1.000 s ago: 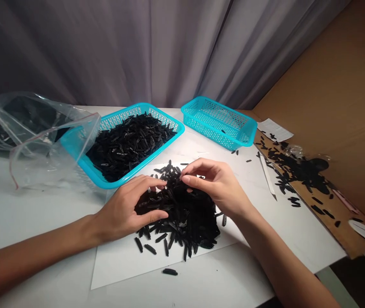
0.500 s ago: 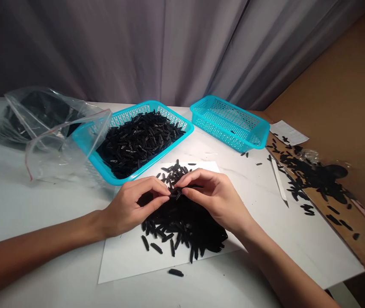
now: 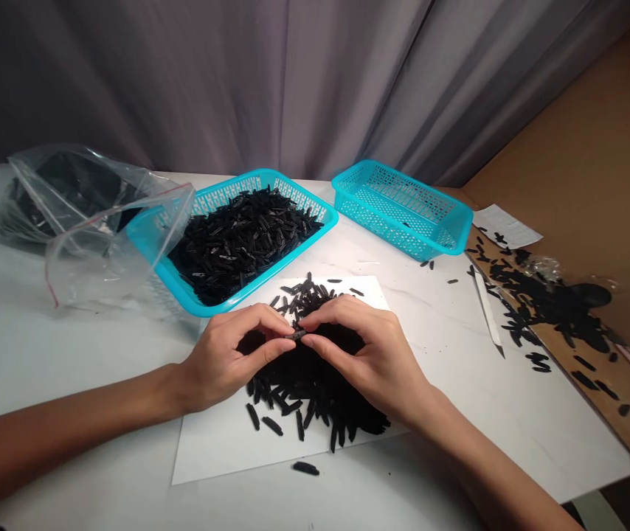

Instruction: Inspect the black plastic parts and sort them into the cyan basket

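Left hand [image 3: 226,361] and right hand [image 3: 370,361] pinch a small black piece [image 3: 296,334] at frame centre

Both grips nearly closed, 2 sets of fingertips on the piece, just above a black pile [image 3: 315,391] on a white sheet [image 3: 220,442].

Flat paper sheet [image 3: 220,450] on tabletop [image 3: 71,361], heap of small plastic pieces [image 3: 315,383] on it. Behind, L: rectangular plastic mesh basket [image 3: 248,286] full of pieces, zip-top plastic bag [image 3: 110,251] overlapping its L end. Behind, R: 2nd rectangular plastic mesh basket [image 3: 403,214]. Far R: cardboard sheet [image 3: 614,398] w/ pieces scattered on it.
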`<state>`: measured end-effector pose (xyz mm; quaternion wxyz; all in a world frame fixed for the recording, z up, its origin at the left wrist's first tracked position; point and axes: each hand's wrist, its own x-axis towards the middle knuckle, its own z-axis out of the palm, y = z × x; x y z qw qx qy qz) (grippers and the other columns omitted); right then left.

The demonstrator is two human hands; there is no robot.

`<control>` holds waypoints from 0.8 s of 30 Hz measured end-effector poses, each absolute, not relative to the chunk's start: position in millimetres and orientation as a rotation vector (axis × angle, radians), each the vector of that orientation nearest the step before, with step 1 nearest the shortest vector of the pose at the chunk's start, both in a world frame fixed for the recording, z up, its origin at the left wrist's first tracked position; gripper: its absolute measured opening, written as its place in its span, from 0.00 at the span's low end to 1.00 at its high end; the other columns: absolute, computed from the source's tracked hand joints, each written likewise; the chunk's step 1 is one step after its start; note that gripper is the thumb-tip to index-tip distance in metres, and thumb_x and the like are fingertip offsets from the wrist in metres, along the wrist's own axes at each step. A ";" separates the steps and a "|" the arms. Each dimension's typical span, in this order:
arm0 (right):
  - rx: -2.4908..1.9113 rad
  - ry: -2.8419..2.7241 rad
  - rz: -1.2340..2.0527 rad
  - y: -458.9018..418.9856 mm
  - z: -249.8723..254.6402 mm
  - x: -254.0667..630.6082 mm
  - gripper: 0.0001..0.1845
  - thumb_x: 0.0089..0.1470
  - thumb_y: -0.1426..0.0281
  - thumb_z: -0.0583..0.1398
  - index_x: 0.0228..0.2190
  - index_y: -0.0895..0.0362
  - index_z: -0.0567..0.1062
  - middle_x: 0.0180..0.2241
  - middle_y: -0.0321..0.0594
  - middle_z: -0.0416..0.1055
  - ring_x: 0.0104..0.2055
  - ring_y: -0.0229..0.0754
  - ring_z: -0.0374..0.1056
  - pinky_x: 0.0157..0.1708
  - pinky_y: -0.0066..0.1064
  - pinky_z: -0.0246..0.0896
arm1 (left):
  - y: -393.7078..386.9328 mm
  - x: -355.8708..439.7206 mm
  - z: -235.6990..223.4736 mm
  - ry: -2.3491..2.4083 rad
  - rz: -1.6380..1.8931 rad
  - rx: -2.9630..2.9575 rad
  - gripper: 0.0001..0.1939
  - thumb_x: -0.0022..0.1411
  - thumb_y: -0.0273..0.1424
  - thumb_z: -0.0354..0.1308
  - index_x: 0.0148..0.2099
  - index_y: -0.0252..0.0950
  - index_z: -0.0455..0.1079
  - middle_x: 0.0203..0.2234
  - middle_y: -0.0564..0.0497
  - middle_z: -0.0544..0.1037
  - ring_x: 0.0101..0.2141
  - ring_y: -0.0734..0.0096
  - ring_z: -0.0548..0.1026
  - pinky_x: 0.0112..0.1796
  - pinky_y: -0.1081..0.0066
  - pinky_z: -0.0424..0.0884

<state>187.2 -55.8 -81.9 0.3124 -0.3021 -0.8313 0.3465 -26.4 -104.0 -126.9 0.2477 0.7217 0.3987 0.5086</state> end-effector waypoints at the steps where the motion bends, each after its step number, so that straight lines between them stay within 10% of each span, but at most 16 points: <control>1: -0.783 -2.183 0.903 -55.7 -82.1 187.3 0.03 0.60 0.73 0.65 0.38 0.53 0.79 0.36 0.38 0.80 0.39 0.42 0.74 0.41 0.35 0.67 | -103.9 -26.2 -126.7 1.077 1.400 1.979 0.04 0.64 0.26 0.65 0.41 0.36 0.73 0.32 0.52 0.81 0.33 0.72 0.80 0.35 0.75 0.77; 24: -0.700 -1.484 2.101 -55.6 -77.0 187.4 0.05 0.57 0.69 0.68 0.32 0.59 0.80 0.28 0.35 0.75 0.28 0.33 0.63 0.29 0.25 0.57 | -127.1 -13.7 -86.2 0.923 1.047 1.078 0.10 0.69 0.36 0.60 0.36 0.35 0.72 0.27 0.53 0.78 0.28 0.80 0.75 0.28 0.83 0.72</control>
